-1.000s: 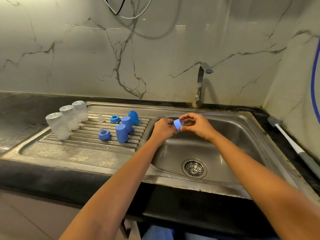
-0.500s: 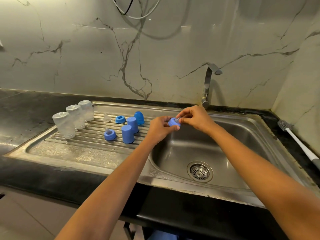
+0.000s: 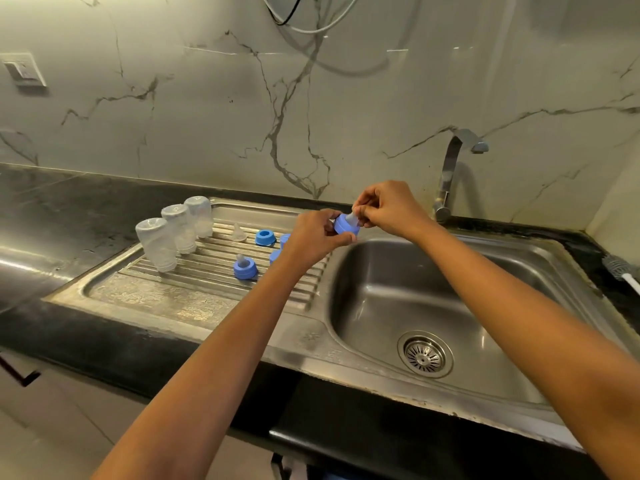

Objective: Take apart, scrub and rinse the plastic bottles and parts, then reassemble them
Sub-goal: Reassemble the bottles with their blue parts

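My left hand (image 3: 313, 239) grips a blue screw ring (image 3: 343, 226) above the ribbed drainboard's right edge. My right hand (image 3: 389, 207) pinches the clear nipple (image 3: 352, 218) that pokes out through that ring. Three clear bottles (image 3: 175, 233) stand upside down on the drainboard (image 3: 194, 271). Near them lie a loose clear nipple (image 3: 239, 233), an empty blue ring (image 3: 265, 237) and a blue ring with a nipple in it (image 3: 245, 267). My left hand hides most of the blue caps (image 3: 277, 252) behind it.
The steel sink basin (image 3: 398, 299) with its drain strainer (image 3: 425, 355) lies to the right, under the tap (image 3: 450, 174). A bottle brush (image 3: 620, 270) rests on the black counter at far right. A wall switch (image 3: 22, 69) sits at upper left.
The ring has tilted so that the clear nipple now sticks out through it, pinched by my right hand. The view has shifted, placing the sink lower and further right.
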